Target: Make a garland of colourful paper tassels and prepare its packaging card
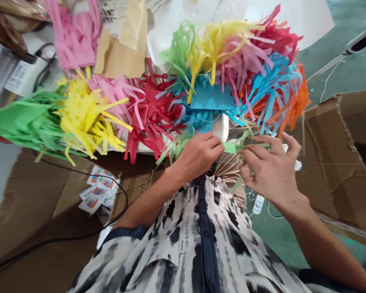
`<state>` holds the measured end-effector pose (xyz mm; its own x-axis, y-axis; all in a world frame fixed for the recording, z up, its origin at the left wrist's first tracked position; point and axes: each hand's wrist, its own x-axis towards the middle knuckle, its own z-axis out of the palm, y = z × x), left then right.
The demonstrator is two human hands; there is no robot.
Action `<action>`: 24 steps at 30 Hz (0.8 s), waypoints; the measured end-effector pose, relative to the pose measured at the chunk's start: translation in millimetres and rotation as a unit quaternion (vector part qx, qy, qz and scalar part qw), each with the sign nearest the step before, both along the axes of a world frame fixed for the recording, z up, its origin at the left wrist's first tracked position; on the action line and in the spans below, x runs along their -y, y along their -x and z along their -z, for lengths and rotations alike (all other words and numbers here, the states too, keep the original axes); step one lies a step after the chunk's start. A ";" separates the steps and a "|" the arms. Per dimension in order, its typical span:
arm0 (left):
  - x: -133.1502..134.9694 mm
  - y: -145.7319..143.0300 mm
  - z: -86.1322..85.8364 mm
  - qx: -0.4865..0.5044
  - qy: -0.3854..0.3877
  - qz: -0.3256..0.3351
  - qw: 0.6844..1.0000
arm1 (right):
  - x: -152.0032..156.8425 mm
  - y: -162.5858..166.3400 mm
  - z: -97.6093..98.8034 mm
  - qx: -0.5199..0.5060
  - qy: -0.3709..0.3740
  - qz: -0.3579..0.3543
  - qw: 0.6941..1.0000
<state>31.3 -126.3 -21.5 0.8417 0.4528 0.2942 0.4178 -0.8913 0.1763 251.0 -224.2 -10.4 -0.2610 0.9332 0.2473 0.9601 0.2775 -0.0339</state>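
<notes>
Both hands (199, 152) at pale-green paper (231, 147)

We are seeing brightness washing out the white sheet (311, 24) up top and shadow dimming the lower-left cardboard (33, 203); we are finding details soft and the edges stretching with wide-angle distortion.

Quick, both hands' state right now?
Left hand: closed, pinching the light green strip.
Right hand: fingers partly curled beside the strip's other end; whether it grips cannot be told.
</notes>
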 end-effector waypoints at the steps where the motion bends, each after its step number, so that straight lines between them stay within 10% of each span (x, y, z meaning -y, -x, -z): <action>1: -1.1 -2.3 3.3 -0.007 -0.001 -0.002 1.000 | -2.8 0.6 0.2 0.008 0.003 0.005 1.000; 16: -11.0 5.2 16.2 0.017 -0.002 -0.022 1.000 | -12.9 15.2 13.9 -0.039 -0.025 0.030 0.998; 24: -18.0 11.2 11.4 0.006 0.032 -0.146 0.989 | -25.8 8.5 8.3 -0.070 0.028 0.077 0.994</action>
